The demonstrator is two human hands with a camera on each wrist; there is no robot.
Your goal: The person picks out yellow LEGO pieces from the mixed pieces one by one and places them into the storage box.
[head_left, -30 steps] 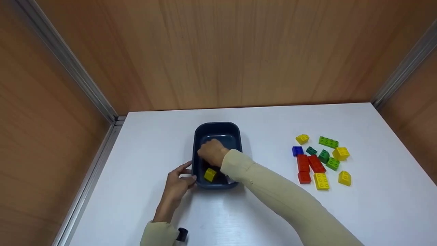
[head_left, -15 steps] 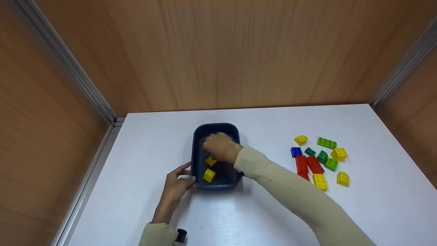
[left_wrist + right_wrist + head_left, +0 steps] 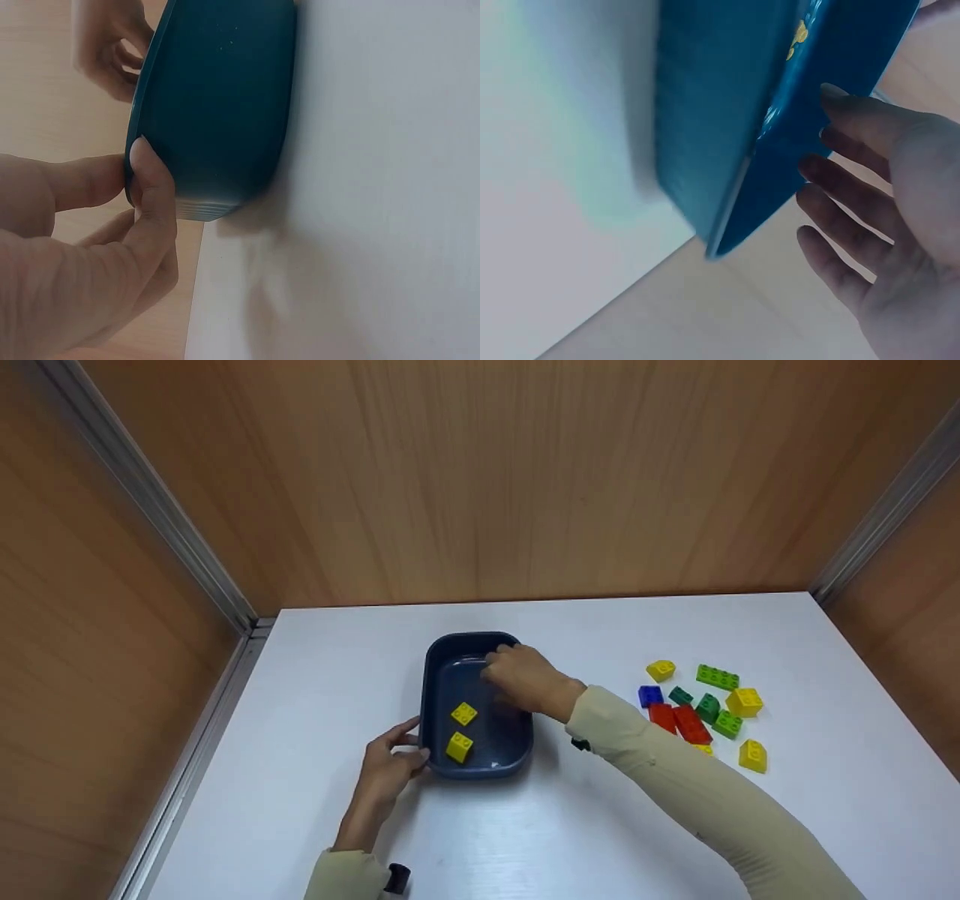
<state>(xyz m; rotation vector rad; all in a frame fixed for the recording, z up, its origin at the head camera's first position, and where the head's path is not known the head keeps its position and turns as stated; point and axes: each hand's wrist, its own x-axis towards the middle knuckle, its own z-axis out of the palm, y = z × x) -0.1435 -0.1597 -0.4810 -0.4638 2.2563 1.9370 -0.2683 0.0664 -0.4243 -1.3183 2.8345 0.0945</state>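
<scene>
A dark blue rectangular tray (image 3: 491,744) lies on the white table, with two small yellow toy bricks (image 3: 464,714) on its floor. My left hand (image 3: 384,771) holds the tray's near left side; in the left wrist view its thumb and fingers pinch the rim of the tray (image 3: 217,97). Over the tray's right side is my right hand (image 3: 529,681). The right wrist view has this right hand (image 3: 900,202) with fingers spread and loosely bent, nothing between them, beside the tray's rim.
To the right lie several toy bricks: a blue brick (image 3: 650,696), red bricks (image 3: 691,725), green bricks (image 3: 718,676) and yellow bricks (image 3: 745,703). The right sleeve (image 3: 675,765) covers part of this group. Wooden panels (image 3: 480,487) stand behind and at both sides.
My right hand has moved right from the tray's middle, leaving a second yellow brick in view on the tray floor. The left hand keeps its hold on the tray.
</scene>
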